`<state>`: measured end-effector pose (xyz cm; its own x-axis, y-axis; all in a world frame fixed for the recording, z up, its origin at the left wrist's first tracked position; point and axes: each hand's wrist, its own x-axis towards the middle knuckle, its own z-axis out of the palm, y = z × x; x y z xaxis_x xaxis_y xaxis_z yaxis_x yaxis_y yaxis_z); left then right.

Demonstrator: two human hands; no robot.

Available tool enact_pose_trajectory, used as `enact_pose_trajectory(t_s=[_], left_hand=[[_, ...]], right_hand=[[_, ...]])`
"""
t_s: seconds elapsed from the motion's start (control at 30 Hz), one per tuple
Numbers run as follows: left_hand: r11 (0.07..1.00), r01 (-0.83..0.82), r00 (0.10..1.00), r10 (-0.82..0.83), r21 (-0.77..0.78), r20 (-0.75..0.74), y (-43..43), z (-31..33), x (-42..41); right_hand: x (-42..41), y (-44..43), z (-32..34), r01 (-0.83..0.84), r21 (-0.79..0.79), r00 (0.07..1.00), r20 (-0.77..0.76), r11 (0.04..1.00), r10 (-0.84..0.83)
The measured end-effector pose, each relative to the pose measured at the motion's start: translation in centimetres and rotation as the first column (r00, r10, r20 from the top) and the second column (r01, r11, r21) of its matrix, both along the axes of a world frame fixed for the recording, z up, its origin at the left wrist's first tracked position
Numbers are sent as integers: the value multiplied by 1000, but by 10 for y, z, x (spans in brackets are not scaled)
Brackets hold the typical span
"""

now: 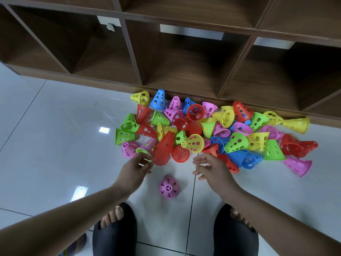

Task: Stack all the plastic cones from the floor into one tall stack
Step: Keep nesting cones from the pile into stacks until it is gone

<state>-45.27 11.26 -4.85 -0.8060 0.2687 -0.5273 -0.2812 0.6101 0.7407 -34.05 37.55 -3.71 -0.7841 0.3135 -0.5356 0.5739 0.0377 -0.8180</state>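
Several perforated plastic cones (208, 126) in red, yellow, green, blue and pink lie tumbled in a heap on the white tile floor against a shelf base. One pink cone (168, 187) stands upright, alone, between the heap and my feet. My left hand (135, 168) reaches to the heap's left front. Its loosely spread fingertips are at the green rim of a nested pink-and-green cone (146, 146), beside a big red cone (163, 152). My right hand (210, 168) hovers with relaxed fingers, holding nothing, just in front of a red cone (215, 149).
A dark wooden cubby shelf (184, 71) runs along the far side, its base right behind the heap. My two feet in black sandals (114, 235) stand at the bottom. A striped object (77, 246) shows at the lower left edge. Glossy tiles (55, 145) extend left.
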Motion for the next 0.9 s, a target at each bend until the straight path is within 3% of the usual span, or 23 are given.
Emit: enact_pose_trajectory(t_s=[0.23,0.47,0.63,0.9], left_hand=[[991,-89,995,92,98,-33,8,11,-17],[996,-77,996,79,36,-46,4,8,-18],[993,-113,990,115,30,-84,0,9,-21],[959,-222,967,240,178,-87,-10,21,-17]], right_hand=[[-29,28,-2,66,198,997,-48,978,-58],[-39,34,-4,26,38,999,27,999,-27],[-40,35,-4,57,28,998,21,998,-58],[-36,32,6,123,21,991,-62,992,-122]])
